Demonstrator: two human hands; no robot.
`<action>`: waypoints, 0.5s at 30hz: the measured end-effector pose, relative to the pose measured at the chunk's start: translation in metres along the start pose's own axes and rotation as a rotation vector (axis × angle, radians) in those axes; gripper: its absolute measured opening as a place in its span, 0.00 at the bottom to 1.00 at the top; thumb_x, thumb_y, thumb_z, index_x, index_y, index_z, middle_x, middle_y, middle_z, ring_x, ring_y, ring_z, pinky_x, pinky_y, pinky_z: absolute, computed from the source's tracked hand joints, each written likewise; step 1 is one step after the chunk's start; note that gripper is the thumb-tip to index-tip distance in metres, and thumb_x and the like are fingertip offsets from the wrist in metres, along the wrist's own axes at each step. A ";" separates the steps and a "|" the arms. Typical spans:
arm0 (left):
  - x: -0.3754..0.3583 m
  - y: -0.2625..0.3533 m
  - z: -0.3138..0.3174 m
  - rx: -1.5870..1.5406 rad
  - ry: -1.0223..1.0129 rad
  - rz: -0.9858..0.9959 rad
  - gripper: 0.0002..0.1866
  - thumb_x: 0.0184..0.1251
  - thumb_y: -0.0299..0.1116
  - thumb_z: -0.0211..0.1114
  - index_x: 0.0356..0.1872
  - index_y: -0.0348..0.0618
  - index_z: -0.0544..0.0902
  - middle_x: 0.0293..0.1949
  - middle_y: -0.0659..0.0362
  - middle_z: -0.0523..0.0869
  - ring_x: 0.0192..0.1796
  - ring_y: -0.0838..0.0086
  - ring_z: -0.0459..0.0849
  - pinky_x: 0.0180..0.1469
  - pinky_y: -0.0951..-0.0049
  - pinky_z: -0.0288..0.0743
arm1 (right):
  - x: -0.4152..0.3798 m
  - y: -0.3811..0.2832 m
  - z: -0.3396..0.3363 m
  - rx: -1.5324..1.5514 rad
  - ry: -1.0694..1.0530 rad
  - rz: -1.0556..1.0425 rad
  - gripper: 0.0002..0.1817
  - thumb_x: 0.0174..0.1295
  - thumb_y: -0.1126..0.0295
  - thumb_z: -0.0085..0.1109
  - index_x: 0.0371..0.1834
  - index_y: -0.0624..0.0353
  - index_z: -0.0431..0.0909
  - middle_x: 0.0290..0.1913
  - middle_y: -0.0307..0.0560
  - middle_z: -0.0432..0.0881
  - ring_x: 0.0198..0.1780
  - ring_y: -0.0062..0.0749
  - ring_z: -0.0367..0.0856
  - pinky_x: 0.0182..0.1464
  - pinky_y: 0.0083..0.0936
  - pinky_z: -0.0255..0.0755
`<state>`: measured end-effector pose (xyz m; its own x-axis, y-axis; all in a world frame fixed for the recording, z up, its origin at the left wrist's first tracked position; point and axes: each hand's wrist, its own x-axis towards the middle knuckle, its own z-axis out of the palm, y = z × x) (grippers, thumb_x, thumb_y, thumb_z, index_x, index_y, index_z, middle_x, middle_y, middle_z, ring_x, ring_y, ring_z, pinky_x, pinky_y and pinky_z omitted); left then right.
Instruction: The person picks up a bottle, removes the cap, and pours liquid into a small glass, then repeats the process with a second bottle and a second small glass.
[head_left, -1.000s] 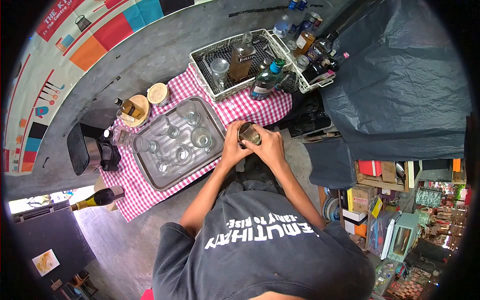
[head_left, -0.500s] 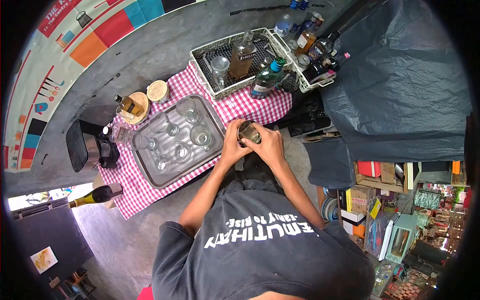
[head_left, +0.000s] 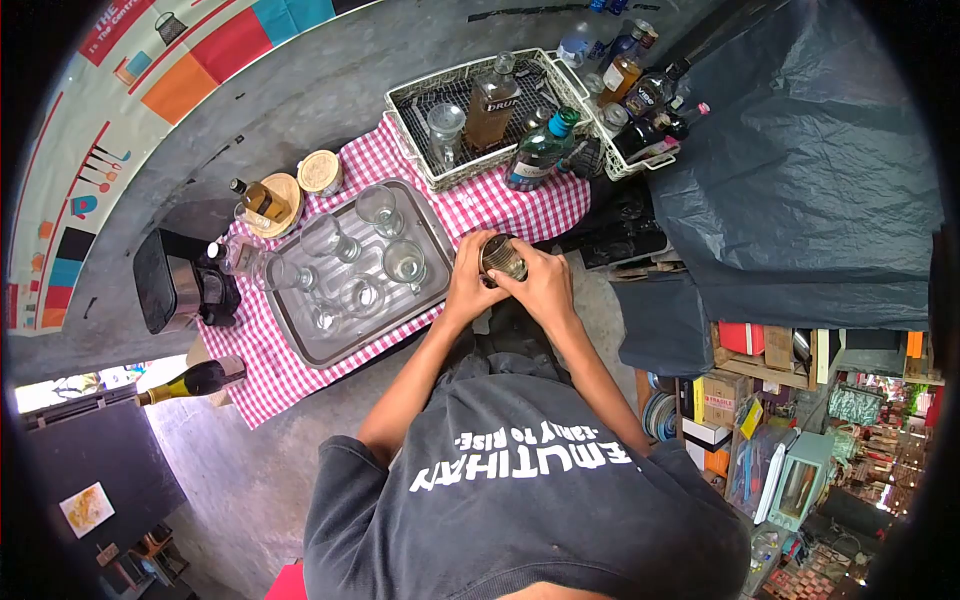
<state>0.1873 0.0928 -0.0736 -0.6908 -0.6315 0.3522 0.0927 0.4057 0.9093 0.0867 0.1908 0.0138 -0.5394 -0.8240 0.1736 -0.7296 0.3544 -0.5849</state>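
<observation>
Between both hands, in front of my body, is a drinking glass point(head_left: 503, 259) with ribbed-looking sides. My left hand point(head_left: 470, 282) wraps its left side, and my right hand point(head_left: 540, 282) closes round the right side. Both grip it beyond the near edge of the checked cloth. Just left of my hands lies a grey metal tray point(head_left: 437, 222) carrying several clear glasses, among them a glass mug point(head_left: 404, 263) closest to my left hand. Past my hands stands a green glass bottle point(head_left: 541, 152) with a blue cap.
A white wire basket point(head_left: 430, 183) at the back holds a tall bottle point(head_left: 492, 105) and a glass point(head_left: 446, 135). More bottles crowd a second basket point(head_left: 650, 163) on the right. A dark bottle with gold neck point(head_left: 205, 378) lies at the cloth's left edge.
The view has shifted slightly, so the table and tray sit a little further right and the tray higher. Both hands keep hold of the glass.
</observation>
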 end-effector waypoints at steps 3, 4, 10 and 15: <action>0.000 0.000 0.000 -0.007 -0.004 0.005 0.45 0.40 0.33 0.79 0.64 0.35 0.69 0.59 0.45 0.73 0.63 0.51 0.74 0.65 0.57 0.69 | 0.000 0.001 0.001 -0.013 0.008 -0.002 0.24 0.48 0.60 0.76 0.47 0.60 0.83 0.36 0.54 0.87 0.36 0.49 0.87 0.41 0.39 0.77; 0.001 -0.001 0.000 -0.014 -0.006 0.005 0.45 0.40 0.32 0.79 0.64 0.35 0.69 0.59 0.45 0.73 0.63 0.51 0.74 0.65 0.57 0.69 | 0.000 0.002 0.002 -0.005 0.006 0.000 0.24 0.48 0.60 0.76 0.47 0.60 0.83 0.36 0.54 0.87 0.36 0.49 0.87 0.41 0.39 0.77; 0.000 0.000 0.000 0.011 -0.015 -0.002 0.45 0.40 0.33 0.79 0.64 0.35 0.69 0.59 0.45 0.73 0.63 0.50 0.74 0.65 0.57 0.69 | -0.001 0.001 0.001 -0.010 0.008 0.003 0.24 0.48 0.60 0.76 0.47 0.60 0.83 0.35 0.54 0.87 0.36 0.49 0.87 0.41 0.39 0.78; -0.002 -0.002 0.000 0.002 -0.002 0.018 0.44 0.40 0.34 0.79 0.64 0.35 0.69 0.59 0.45 0.73 0.63 0.50 0.73 0.65 0.57 0.69 | -0.002 -0.001 0.001 -0.034 -0.008 0.005 0.24 0.48 0.60 0.76 0.47 0.61 0.83 0.35 0.55 0.87 0.36 0.49 0.87 0.41 0.38 0.78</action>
<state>0.1888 0.0931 -0.0762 -0.6904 -0.6226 0.3683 0.1040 0.4184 0.9023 0.0885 0.1916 0.0136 -0.5396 -0.8257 0.1646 -0.7410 0.3730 -0.5583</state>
